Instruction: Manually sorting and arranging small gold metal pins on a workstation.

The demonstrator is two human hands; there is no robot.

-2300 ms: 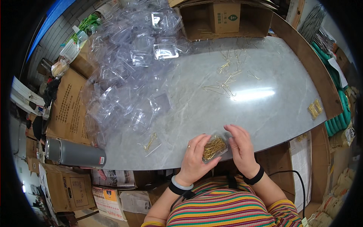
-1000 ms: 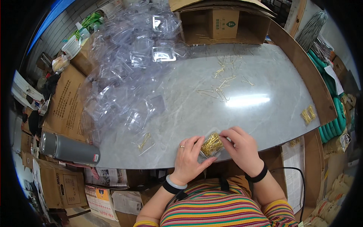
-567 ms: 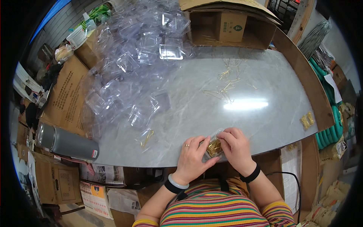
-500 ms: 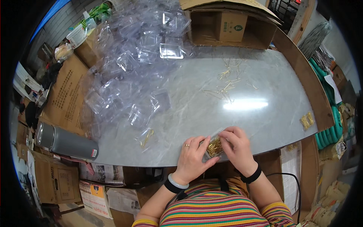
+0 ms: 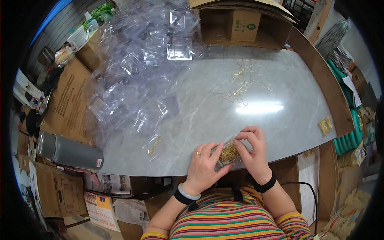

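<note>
Close to the table's near edge is a small clear plastic box (image 5: 220,163) filled with thin gold-coloured metal pieces (image 5: 229,153). My left hand (image 5: 203,165) steadies it from the left, with fingers along one side and thumb at the near edge. My right hand (image 5: 253,151) is closed in a pinch at the box's far right rim; whether a clear lid is there cannot be made out. Further left lies a clear plastic piece with a small bundle of gold pieces (image 5: 153,145). More gold pieces (image 5: 240,89) are scattered across the table's far middle.
A large heap of clear plastic boxes (image 5: 136,80) covers the table's left and far left. A grey bottle (image 5: 72,151) lies at the left edge. An open cardboard box (image 5: 276,36) stands at the back. Bundled gold pieces (image 5: 325,126) rest by the right cardboard wall (image 5: 320,72).
My right hand has shifted slightly away and right, from over the gold pieces to the box's rim, so more of them show. My left hand stays in place.
</note>
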